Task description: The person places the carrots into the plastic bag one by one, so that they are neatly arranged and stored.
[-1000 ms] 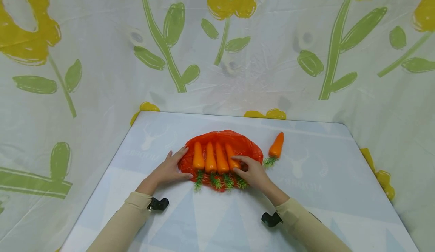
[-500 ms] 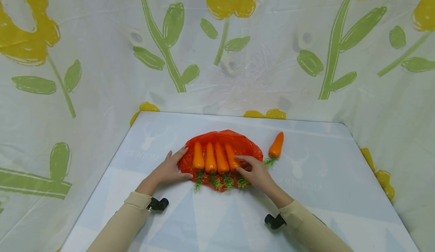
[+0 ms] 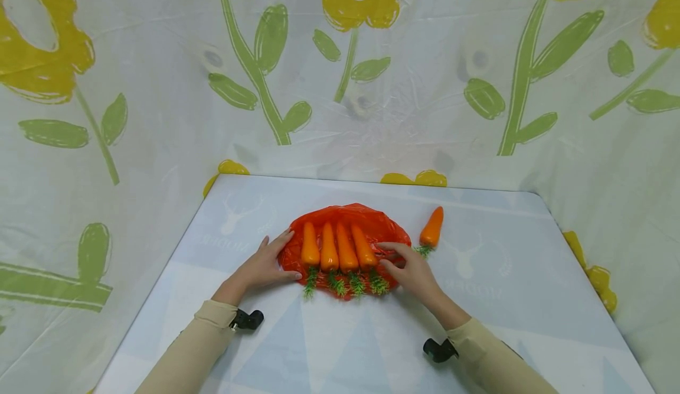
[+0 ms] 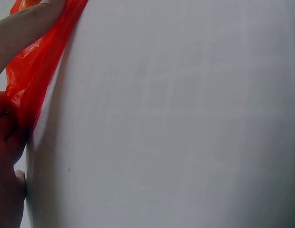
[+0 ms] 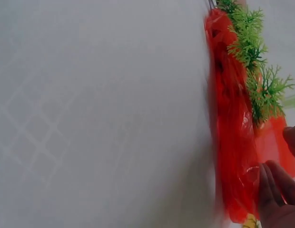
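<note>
Several orange carrots point(image 3: 329, 251) with green leafy tops lie side by side on a red plastic bag point(image 3: 350, 208). The tops point toward the person. My left hand point(image 3: 264, 264) touches the bag's left edge, its thumb and fingers spread apart. In the left wrist view, the thumb of my left hand point(image 4: 26, 35) lies across the red plastic, and the other fingers are partly cut off. My right hand point(image 3: 411, 273) hovers over the bag's right part with its thumb and fingertips apart, just right of the rightmost carrot point(image 3: 363, 249). Nothing shows between those fingers.
One more carrot point(image 3: 432, 228) lies on the table point(image 3: 494, 323), right of and behind the bag. Its green top is near my right hand. A flower-patterned curtain point(image 3: 414, 116) hangs behind the table.
My right hand has let go of the rightmost carrot and drawn back a little to the right. The left hand and the bag stay in place.
</note>
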{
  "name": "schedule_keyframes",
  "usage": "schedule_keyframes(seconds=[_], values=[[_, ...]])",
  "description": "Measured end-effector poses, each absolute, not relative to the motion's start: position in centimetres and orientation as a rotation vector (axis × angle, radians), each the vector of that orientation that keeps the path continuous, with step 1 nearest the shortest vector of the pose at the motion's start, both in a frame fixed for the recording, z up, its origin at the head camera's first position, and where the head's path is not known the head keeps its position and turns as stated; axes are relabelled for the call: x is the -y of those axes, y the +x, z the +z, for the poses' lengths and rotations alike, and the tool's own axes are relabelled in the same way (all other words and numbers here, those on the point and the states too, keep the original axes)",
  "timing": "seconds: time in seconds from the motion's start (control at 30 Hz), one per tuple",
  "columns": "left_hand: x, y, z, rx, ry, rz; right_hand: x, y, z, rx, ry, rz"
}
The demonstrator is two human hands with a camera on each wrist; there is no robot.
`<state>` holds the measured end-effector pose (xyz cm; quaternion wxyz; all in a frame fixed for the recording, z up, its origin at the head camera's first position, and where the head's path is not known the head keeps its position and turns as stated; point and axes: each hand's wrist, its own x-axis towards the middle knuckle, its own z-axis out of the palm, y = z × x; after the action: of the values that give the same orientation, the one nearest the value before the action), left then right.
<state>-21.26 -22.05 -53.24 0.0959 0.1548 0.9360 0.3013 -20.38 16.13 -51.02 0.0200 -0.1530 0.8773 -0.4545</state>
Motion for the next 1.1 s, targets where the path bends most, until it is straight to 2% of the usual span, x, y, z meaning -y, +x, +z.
schedule_keyframes(seconds=[1.1], values=[[22.0,-21.0,-53.1,-2.765,0.445,0.909,-20.9,-20.8,-49.7,-2.866,-0.333,-1.604]])
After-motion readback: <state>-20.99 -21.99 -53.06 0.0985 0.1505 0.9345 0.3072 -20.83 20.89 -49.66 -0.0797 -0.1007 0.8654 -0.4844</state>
